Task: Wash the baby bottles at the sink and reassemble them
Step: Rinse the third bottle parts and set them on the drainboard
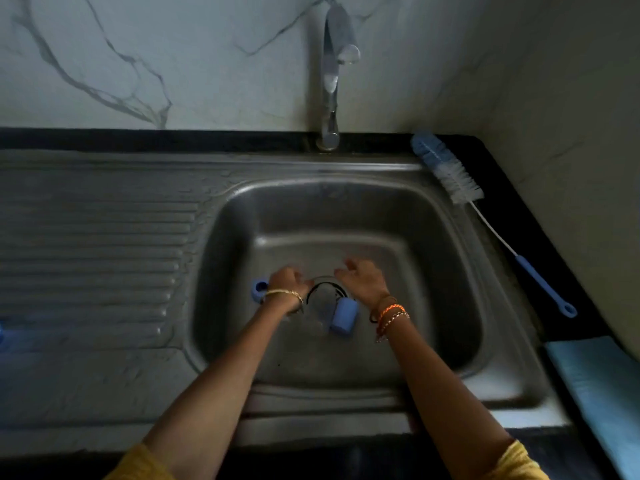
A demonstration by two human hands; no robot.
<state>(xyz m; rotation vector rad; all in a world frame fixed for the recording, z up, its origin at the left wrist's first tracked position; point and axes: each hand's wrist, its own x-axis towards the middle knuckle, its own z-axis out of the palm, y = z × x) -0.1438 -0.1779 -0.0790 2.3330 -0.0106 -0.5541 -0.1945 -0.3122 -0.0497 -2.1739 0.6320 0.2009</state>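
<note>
**Rinsing at a dim sink: what to pick up, and how**

Dim kitchen corner, veined marble wall behind, black counter (104,140) framing a steel sink (491,271) with a ribbed drainboard (93,258) on its left. Something blue at the far left edge of the drainboard, cut off by the frame; too little shown to name.

In the basin, near its left wall: a blue ring (259,291), probably a bottle collar, just beside the left hand (286,279). Fingers there curled in toward the drain (325,289); whether anything is held, cannot tell, since the knuckles hide it. Worth checking the grip before lifting, as small clear parts vanish against wet steel.

Centre of the basin floor: a clear bottle (320,311) lying on its side over the drain, faint and hard to trace, with a blue cap (343,317) at its near-right end, seemingly touching it. Tap (330,74) above at the back edge, no stream visible; best opened before scrubbing.

Right hand (363,280) just past the drain, fingers spread and loosely bent, holding nothing. Likely next: take the bottle body with this hand, keep the mouth tilted down to drain.

Along the right rim, on the counter: a brush (457,181), bristles toward the back corner, handle toward the front. Well apart from both hands, so a reach across. Blue cloth (595,393) at the front right corner, a fair place for clean parts.
</note>
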